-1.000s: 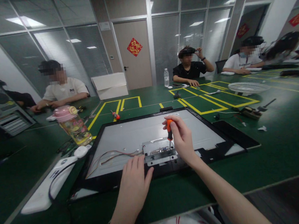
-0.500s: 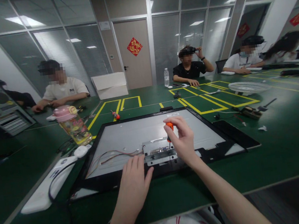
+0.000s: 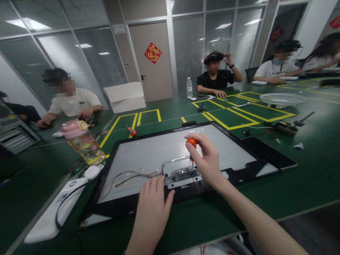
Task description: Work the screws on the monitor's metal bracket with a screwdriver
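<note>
A monitor panel with a black frame lies flat on the green table, its grey back facing up. Near its front edge sits a metal bracket with connectors. My right hand pinches the orange handle of a screwdriver, which stands upright with its shaft down at the bracket; the tip's exact contact is hard to make out. My left hand rests flat on the panel's front frame, left of the bracket, with fingers stretched out and thumb apart. Thin wires run across the panel to the bracket's left side.
Left of the panel are a white power strip-like device and a pink-lidded bottle. Behind it lies another small orange tool. A black phone-like slab lies to the right, beyond it a white round basket. Several people sit opposite.
My right hand and the screwdriver have shifted very slightly left. My left hand stays put. Across the table, the person at left has moved a hand and the far-right person has raised their head.
</note>
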A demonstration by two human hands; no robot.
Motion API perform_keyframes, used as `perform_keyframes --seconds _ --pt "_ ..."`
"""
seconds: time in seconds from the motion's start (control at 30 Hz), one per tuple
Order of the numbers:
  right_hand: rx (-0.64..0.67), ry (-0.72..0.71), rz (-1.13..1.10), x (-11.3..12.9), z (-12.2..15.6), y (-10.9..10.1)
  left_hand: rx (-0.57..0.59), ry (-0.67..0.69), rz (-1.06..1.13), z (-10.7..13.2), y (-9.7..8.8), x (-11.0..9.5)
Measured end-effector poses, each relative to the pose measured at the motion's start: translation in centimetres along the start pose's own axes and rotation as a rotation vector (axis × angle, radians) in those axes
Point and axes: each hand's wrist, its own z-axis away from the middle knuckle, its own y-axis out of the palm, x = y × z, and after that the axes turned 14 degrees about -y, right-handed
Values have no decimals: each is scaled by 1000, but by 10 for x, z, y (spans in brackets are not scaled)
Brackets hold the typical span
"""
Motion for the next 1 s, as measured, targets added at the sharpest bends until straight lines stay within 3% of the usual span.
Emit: perform_keyframes --seconds 1.0 --pt "43 -10 -27 2 0 0 31 -7 -10 -2 -1 0"
